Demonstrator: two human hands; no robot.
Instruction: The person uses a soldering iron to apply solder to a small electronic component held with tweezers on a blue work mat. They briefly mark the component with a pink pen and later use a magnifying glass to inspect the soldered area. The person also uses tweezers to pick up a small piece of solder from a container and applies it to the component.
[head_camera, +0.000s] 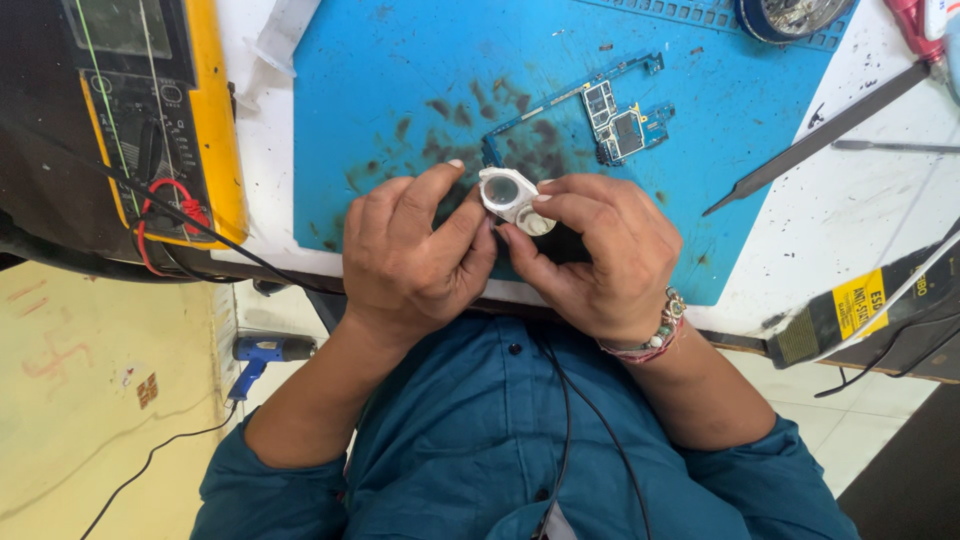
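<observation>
Centre of frame: both hands together over the near edge of the blue mat (400, 90), pinching a small white loupe (510, 198) between them

Left hand (415, 255), centre-left: grip closed on the loupe, thumb up against its left side, index finger arched over the top, other fingers curled in

Right hand (600, 255), centre-right: grip also closed on the loupe, fingertips on its right and lower edge, thumb tucked under; beaded bracelet (660, 335) at the wrist

Loupe: round glass lens facing up, held just above the mat, not resting on it, a second small round part at its lower right

Just above the hands: bare circuit board (600, 110) lying flat on the mat, long thin arm running left, chips clustered to the right; dark smudges on the mat around it

Left edge: yellow multimeter (160, 110) with red and black leads, hanging over the bench (860, 210) edge

Upper right: long grey file (820, 130) lying diagonally across mat edge and white bench, well apart from the hands

Lower left, on the floor: blue heat gun (262, 352) with its cord

Bottom: teal shirt (470, 440), thin black wire running down it
</observation>
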